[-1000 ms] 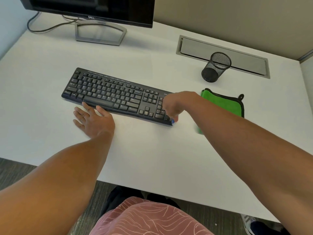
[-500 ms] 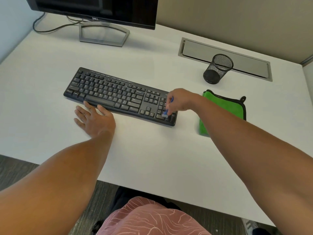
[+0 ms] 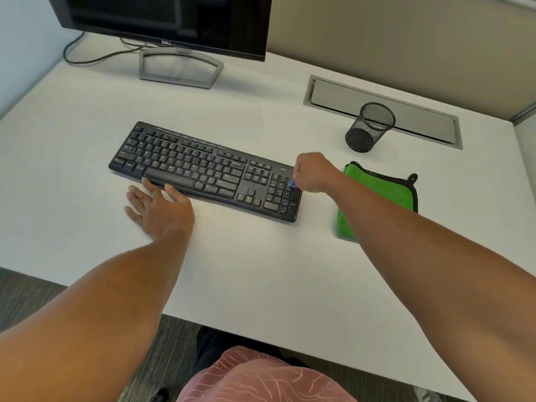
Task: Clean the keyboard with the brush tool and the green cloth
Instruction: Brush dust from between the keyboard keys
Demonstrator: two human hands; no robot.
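Observation:
A black keyboard [image 3: 203, 169] lies across the middle of the white desk [image 3: 261, 271]. My right hand [image 3: 311, 172] is closed in a fist over the keyboard's right end, at the number pad, gripping a small blue brush tool [image 3: 291, 183] whose tip pokes out against the keys. My left hand [image 3: 158, 206] rests flat on the desk with fingers spread, fingertips touching the keyboard's front edge by the space bar. The folded green cloth [image 3: 377, 192] lies to the right of the keyboard, partly hidden under my right forearm.
A black mesh pen cup [image 3: 369, 127] stands behind the cloth, in front of a grey cable tray [image 3: 406, 117] set into the desk. A monitor [image 3: 162, 21] on a silver stand [image 3: 179, 68] sits at the back left, cables trailing left.
My right hand with the brush has moved from the keyboard's front right corner back toward the upper part of the number pad. The left hand has stayed put.

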